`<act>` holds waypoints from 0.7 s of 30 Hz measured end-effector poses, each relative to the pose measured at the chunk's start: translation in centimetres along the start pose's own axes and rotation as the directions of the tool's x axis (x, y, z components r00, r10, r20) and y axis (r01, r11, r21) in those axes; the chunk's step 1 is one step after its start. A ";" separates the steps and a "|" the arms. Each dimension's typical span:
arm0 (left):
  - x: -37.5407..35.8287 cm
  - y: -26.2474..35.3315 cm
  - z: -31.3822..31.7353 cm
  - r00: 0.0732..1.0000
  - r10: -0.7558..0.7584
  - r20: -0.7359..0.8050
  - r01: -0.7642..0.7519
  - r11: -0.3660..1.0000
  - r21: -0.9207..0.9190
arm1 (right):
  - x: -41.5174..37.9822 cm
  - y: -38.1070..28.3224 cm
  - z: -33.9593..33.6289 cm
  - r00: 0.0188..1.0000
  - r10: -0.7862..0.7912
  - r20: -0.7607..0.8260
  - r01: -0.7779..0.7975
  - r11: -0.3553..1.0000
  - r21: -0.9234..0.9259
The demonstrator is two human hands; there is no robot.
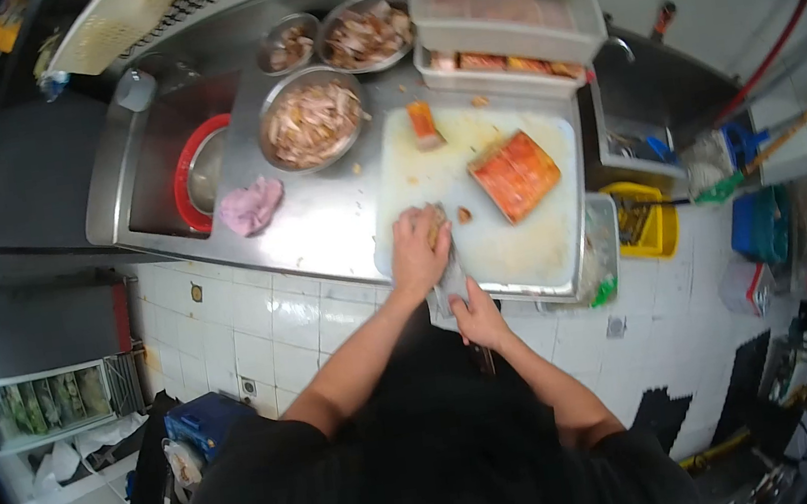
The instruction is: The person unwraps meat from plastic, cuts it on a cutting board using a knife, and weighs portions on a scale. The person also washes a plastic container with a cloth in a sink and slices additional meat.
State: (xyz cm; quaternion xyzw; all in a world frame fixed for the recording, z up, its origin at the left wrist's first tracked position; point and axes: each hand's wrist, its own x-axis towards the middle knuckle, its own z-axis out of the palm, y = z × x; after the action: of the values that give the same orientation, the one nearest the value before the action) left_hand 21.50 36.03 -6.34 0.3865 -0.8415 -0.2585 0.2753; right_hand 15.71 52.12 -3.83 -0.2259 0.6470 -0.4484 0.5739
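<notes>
My right hand (pixel 478 315) is closed on a knife, whose broad grey blade (pixel 451 281) points up along the near left edge of the white cutting board (pixel 536 261). Just left of the blade, my left hand (pixel 420 250) presses on a small brownish piece (pixel 436 223), mostly covered by its fingers. A tiny brown scrap (pixel 464 214) lies to the right of those fingers. Farther right on the board rests a large orange-brown slab of meat (pixel 516 176). A smaller orange piece (pixel 423 125) lies near the board's back edge.
Metal bowls of sliced meat (pixel 312 124) stand at the back left. Stacked plastic tubs (pixel 507 13) sit behind the board. A pink cloth (pixel 252 207) lies left, beside a sink holding a red basin (pixel 184 183). Another sink (pixel 643 107) is at right.
</notes>
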 end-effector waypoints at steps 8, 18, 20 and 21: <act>11.9 -3.8 -7.0 0.986 0.029 -0.166 -0.046 0.994 -0.103 | 8.2 -8.7 3.4 0.959 -0.274 -0.078 0.240 0.925 -0.296; 47.2 -24.5 -11.5 0.998 0.004 0.057 0.002 0.994 -0.111 | 27.9 -29.4 8.5 0.920 -0.329 -0.214 0.248 0.910 -0.333; 52.7 -36.3 -6.8 0.828 0.436 0.353 -0.522 0.829 0.199 | 22.6 -28.4 8.6 0.891 -0.353 -0.286 0.203 0.873 -0.444; 49.4 -28.3 -9.6 0.929 0.250 0.273 -0.361 0.775 0.519 | 19.3 -26.6 8.6 0.866 -0.388 -0.315 0.157 0.809 -0.566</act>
State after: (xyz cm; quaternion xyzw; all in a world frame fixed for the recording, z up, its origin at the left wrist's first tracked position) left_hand 15.09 -21.31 -4.81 0.2815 -0.9534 0.0129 0.1072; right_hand 13.31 20.56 8.58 -0.3649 0.8103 -0.3727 0.2671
